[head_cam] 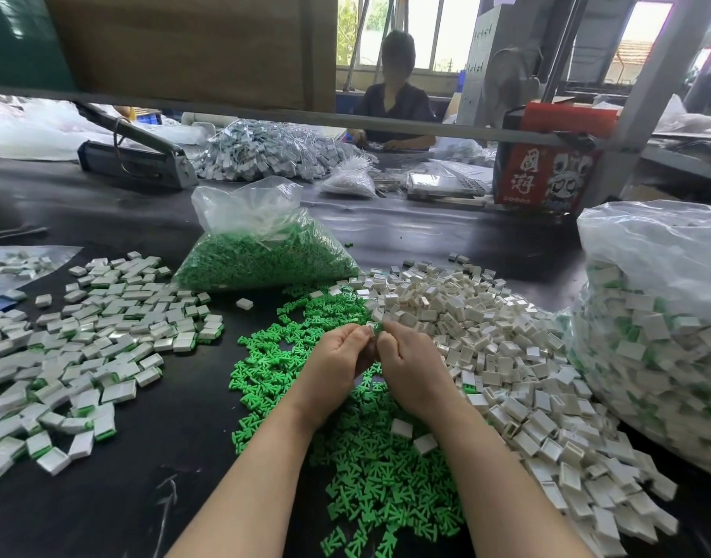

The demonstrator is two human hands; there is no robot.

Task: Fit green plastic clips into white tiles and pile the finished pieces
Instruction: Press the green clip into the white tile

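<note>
I have my left hand [341, 352] and right hand [406, 364] together above the loose green clips [369, 457], both pinching one tile [374, 328] with its clip, probably to steady it while the clip seats.

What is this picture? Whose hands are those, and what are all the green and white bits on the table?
There is no machine here. A person wears a camera on their head, so you look down at their own two hands. The left hand and right hand meet in the middle and together pinch one small piece, white and green. On the black table lie loose green clips, with a clear bag of green clips behind. To the right is a heap of plain white tiles. To the left is the pile of finished tiles, white with green edges. A big bag of such pieces stands far right. Another person sits across the table.
</note>
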